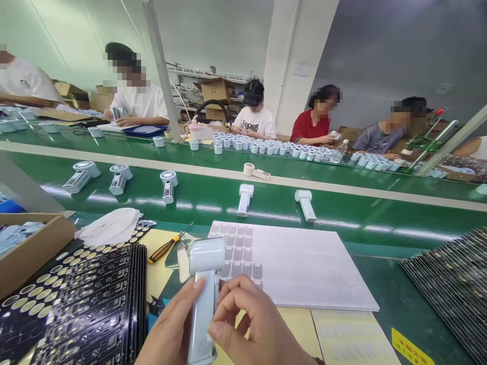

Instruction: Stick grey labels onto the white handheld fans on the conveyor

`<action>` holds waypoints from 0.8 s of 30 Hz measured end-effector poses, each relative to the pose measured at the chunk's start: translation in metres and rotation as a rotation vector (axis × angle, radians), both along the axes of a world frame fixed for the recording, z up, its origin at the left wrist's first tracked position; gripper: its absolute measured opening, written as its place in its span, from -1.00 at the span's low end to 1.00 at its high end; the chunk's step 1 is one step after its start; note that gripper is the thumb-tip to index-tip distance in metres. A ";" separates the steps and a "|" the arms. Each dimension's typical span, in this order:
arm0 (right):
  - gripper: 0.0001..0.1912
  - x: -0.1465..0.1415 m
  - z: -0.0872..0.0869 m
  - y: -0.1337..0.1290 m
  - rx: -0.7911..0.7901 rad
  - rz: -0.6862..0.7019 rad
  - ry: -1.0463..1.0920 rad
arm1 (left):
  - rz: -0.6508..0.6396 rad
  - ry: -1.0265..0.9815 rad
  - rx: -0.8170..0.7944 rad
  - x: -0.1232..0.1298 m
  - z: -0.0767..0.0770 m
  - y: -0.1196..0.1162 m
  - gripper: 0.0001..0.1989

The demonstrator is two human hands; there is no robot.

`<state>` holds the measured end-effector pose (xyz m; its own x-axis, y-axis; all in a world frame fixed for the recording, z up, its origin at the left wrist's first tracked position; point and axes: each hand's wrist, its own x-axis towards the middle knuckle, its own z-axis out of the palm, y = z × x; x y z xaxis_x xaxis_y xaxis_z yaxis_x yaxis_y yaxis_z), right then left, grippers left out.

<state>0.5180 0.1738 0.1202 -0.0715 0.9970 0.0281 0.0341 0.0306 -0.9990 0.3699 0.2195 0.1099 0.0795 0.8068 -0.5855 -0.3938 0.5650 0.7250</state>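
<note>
**Pale blue gadget held in left hand, right hand at its right edge**

Item under inspection: one pale blue gadget, directly in front of me, between my two hands and raised over the near part of the surface. My left hand grips the handle from the left, thumb laid on its upper face just below the round head. My right hand is at the opposite edge, fingers curled, thumb tip against the lower part of the handle; whether it pinches anything thin there, I cannot tell.

Principal relation: the long axis runs away from me, round head at the far end, handle end nearest my body. The left thumb sits close to the head; the right thumb is the nearer to the handle end.

Just beyond lies a white sheet with grey stickers along its left side. To the left: a yellow-and-black screwdriver, a stack of black boards, a white cloth and a cardboard box. To the right, a stack of dark panels.

Farther out, similar gadgets lie spaced in a row. Co-workers sit across from me.
</note>
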 end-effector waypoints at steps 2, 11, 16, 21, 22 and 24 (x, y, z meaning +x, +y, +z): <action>-0.89 0.001 0.003 0.002 0.003 -0.003 -0.054 | -0.026 -0.066 -0.016 0.001 0.001 0.003 -0.61; -0.86 0.001 0.001 0.006 0.064 -0.082 -0.198 | -0.015 -0.145 -0.027 0.012 0.011 0.007 -0.60; -0.93 0.001 -0.007 0.009 0.224 -0.128 -0.042 | -0.071 -0.155 -0.061 0.010 0.018 0.008 -0.46; -0.82 0.028 -0.012 0.020 0.131 -0.357 0.065 | -0.314 -0.034 0.030 0.004 0.040 0.035 -0.38; -0.78 0.037 -0.017 0.022 0.128 -0.394 -0.106 | -0.339 0.033 0.081 0.003 0.044 0.049 -0.36; -0.63 0.051 -0.033 0.028 0.112 -0.424 -0.521 | -0.360 0.191 0.189 0.003 0.049 0.085 -0.37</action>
<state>0.5688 0.2016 0.0876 0.2929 0.9350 0.2001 0.5413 0.0104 -0.8408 0.3734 0.3040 0.1589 0.2797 0.8415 -0.4622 -0.0456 0.4925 0.8691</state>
